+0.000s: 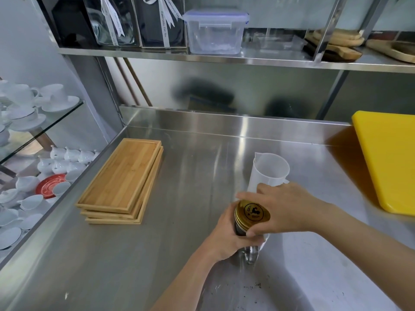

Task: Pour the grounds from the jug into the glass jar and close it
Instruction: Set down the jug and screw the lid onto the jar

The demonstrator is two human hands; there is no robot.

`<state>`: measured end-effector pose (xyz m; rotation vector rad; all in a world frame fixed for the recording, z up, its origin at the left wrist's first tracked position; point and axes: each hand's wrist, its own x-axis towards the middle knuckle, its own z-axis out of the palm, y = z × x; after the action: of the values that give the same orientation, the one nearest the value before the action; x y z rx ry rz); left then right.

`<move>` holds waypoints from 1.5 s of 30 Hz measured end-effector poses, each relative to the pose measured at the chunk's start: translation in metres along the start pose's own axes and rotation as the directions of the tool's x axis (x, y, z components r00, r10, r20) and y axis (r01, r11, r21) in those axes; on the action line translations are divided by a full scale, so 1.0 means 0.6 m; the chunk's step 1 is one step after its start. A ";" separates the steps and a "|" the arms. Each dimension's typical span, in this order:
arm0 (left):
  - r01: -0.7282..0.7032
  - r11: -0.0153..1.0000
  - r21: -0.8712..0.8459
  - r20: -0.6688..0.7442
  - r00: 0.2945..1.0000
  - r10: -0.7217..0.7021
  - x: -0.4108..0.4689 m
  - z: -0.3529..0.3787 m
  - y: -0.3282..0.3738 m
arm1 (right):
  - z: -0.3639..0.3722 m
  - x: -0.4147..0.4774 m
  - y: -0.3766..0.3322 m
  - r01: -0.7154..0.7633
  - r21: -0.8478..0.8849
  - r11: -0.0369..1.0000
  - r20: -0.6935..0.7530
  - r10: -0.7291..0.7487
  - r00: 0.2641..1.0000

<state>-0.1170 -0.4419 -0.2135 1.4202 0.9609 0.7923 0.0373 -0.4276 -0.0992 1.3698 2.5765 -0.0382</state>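
Observation:
The glass jar (251,252) stands on the steel counter with dark grounds inside, mostly hidden by my hands. My left hand (224,236) wraps around the jar's body. A gold lid (252,213) with a dark emblem sits on the jar's mouth, and my right hand (283,207) grips its rim from the far and right side. Just behind the jar stands the white translucent plastic jug (269,170), upright and looking empty, spout to the left.
A stack of bamboo trays (123,182) lies to the left on the steel counter (157,254). A yellow cutting board (388,160) leans at the right. Spilled grounds (256,286) speckle the counter near me. White cups and saucers (40,167) fill glass shelves at left.

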 end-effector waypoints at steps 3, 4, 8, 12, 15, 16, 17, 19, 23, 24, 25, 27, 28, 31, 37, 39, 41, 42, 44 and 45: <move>0.031 0.999 -0.015 0.062 0.998 -0.030 0.002 -0.005 0.005 | 0.005 -0.002 -0.003 0.119 0.020 0.993 -0.003 -0.119 0.993; 0.062 0.998 -0.028 0.098 0.993 -0.059 0.004 -0.009 0.007 | 0.007 -0.001 -0.003 0.159 0.014 0.987 -0.021 -0.158 0.987; 0.167 0.986 0.027 0.206 0.964 -0.169 0.015 -0.026 0.017 | 0.022 0.004 0.001 0.238 -0.038 0.970 -0.112 -0.241 0.964; 0.155 0.986 0.053 0.215 0.963 -0.163 0.020 -0.026 0.016 | 0.039 0.014 0.005 0.272 -0.042 0.962 -0.181 -0.275 0.944; 0.132 0.991 0.006 0.167 0.977 -0.131 0.014 -0.016 0.006 | 0.051 0.019 0.005 0.262 -0.013 0.965 -0.227 -0.258 0.939; 0.123 0.992 -0.008 0.149 0.981 -0.121 0.011 -0.014 0.005 | 0.054 0.019 0.004 0.256 -0.010 0.967 -0.239 -0.251 0.938; 0.113 0.993 -0.019 0.135 0.985 -0.110 0.009 -0.011 0.006 | 0.057 0.019 0.003 0.246 -0.014 0.969 -0.250 -0.242 0.938; 0.094 0.995 -0.031 0.114 0.989 -0.090 0.005 -0.007 0.009 | 0.061 0.018 0.000 0.210 -0.028 0.977 -0.273 -0.209 0.939; 0.074 0.997 -0.036 0.046 0.996 -0.072 0.002 0.002 0.010 | 0.068 0.015 -0.010 0.128 -0.004 0.992 -0.319 -0.122 0.940; 0.072 0.997 -0.004 0.004 0.997 -0.072 0.000 0.008 0.008 | 0.070 0.014 -0.013 0.103 0.005 0.995 -0.330 -0.096 0.939; 0.066 0.996 0.057 -0.052 0.997 -0.063 -0.003 0.015 0.005 | 0.072 0.012 -0.016 0.077 0.016 0.997 -0.342 -0.067 0.937; 0.075 0.973 0.219 -0.165 0.986 -0.039 -0.010 0.031 0.002 | 0.078 0.009 -0.022 0.032 0.038 0.999 -0.367 -0.016 0.930; 0.084 0.956 0.281 -0.216 0.976 -0.023 -0.016 0.037 0.005 | 0.080 0.008 -0.026 0.013 0.045 0.999 -0.379 0.005 0.925; 0.115 0.931 0.346 -0.287 0.958 -0.012 -0.030 0.052 0.020 | 0.085 0.005 -0.035 -0.051 0.057 0.997 -0.404 0.070 0.912; 0.186 0.944 0.274 -0.357 0.931 -0.080 -0.039 0.066 0.033 | 0.089 0.001 -0.050 -0.161 0.092 0.983 -0.386 0.184 0.904; 0.188 0.951 0.246 -0.350 0.932 -0.093 -0.040 0.065 0.036 | 0.089 -0.001 -0.053 -0.173 0.093 0.981 -0.376 0.195 0.906; 0.185 0.951 0.247 -0.336 0.937 -0.095 -0.040 0.063 0.039 | 0.089 -0.001 -0.054 -0.184 0.099 0.978 -0.376 0.208 0.903; 0.191 0.948 0.253 -0.323 0.941 -0.103 -0.039 0.063 0.040 | 0.087 0.000 -0.055 -0.193 0.105 0.975 -0.363 0.219 0.906; 0.188 0.944 0.271 -0.285 0.952 -0.108 -0.037 0.059 0.041 | 0.086 0.000 -0.055 -0.208 0.110 0.972 -0.375 0.234 0.897; 0.190 0.941 0.282 -0.264 0.958 -0.114 -0.036 0.057 0.041 | 0.084 -0.001 -0.057 -0.215 0.106 0.971 -0.378 0.239 0.895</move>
<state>-0.0934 -0.4757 -0.1904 1.5093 1.4174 0.7353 0.0188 -0.4536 -0.1511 1.8591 2.7150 0.2175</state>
